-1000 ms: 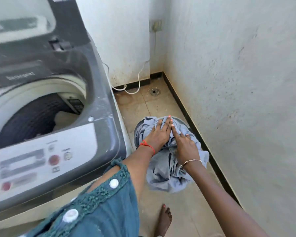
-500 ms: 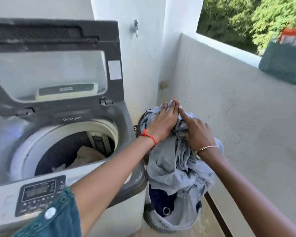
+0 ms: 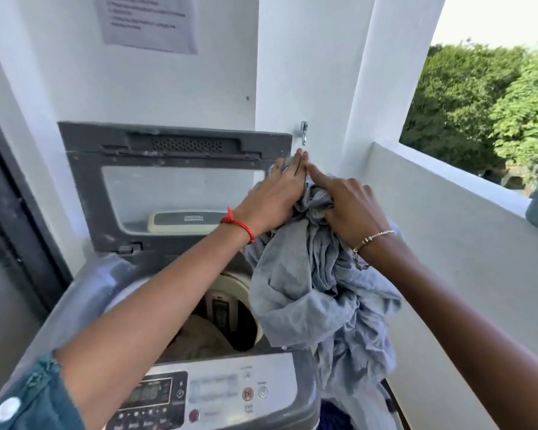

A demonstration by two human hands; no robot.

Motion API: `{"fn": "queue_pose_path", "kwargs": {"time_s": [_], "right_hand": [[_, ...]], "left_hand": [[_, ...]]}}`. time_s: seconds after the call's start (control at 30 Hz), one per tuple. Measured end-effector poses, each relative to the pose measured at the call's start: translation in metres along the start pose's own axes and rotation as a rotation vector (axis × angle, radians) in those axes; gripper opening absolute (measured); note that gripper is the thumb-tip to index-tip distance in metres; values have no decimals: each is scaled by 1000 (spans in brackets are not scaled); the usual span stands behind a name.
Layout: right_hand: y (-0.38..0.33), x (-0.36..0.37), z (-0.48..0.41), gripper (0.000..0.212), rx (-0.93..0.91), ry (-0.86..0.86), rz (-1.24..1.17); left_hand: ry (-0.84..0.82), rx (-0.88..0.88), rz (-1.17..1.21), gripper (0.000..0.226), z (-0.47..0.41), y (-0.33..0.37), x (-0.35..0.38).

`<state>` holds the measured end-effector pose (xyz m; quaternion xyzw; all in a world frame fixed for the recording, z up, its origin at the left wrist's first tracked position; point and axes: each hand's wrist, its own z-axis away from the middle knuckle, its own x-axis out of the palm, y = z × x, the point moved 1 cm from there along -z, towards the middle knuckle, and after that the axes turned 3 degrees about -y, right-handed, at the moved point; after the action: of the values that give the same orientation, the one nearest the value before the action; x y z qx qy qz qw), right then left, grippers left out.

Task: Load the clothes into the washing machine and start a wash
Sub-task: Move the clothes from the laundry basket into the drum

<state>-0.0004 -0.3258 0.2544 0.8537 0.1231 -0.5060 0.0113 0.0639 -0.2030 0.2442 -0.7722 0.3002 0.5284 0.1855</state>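
Loading looks partway: some laundry (image 3: 199, 336) lies inside the open washing machine (image 3: 84, 293), the grey bundle (image 3: 311, 293) hangs at its three o'clock, left hand (image 3: 271, 203) flat-fingered against it, right hand (image 3: 348, 212) clutching it, and the wash seemingly not yet started.

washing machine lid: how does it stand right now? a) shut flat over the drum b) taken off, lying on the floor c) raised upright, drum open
c: the washing machine lid stands upright behind the drum, whose opening is uncovered.
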Motion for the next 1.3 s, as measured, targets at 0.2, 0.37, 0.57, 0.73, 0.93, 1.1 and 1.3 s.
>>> {"fn": "queue_pose_path", "kwargs": {"time_s": [0.2, 0.37, 0.57, 0.73, 0.93, 1.1, 1.3], "right_hand": [[-72, 0, -63, 76, -143, 103, -107], [-125, 37, -102, 68, -233, 105, -237], [-158, 156, -94, 77, -179, -91, -460], [-168, 268, -58, 75, -47, -392, -738], [-164, 362, -19, 68, 122, -725, -796], [-140, 387, -4, 77, 135, -1098, -515], [-104, 380, -4, 81, 242, -1088, -478]], "left_hand": [[30, -124, -108, 76, 20, -81, -58], [20, -257, -195, 76, 56, -142, -65], [-187, -405, -246, 71, 113, -201, 14], [-311, -459, -395, 57, 154, -226, 106], [-584, -509, -260, 51, 180, -231, 183], [-857, -583, -121, 66, 185, -223, 227], [-869, -517, -47, 91, 161, -207, 234]]}}
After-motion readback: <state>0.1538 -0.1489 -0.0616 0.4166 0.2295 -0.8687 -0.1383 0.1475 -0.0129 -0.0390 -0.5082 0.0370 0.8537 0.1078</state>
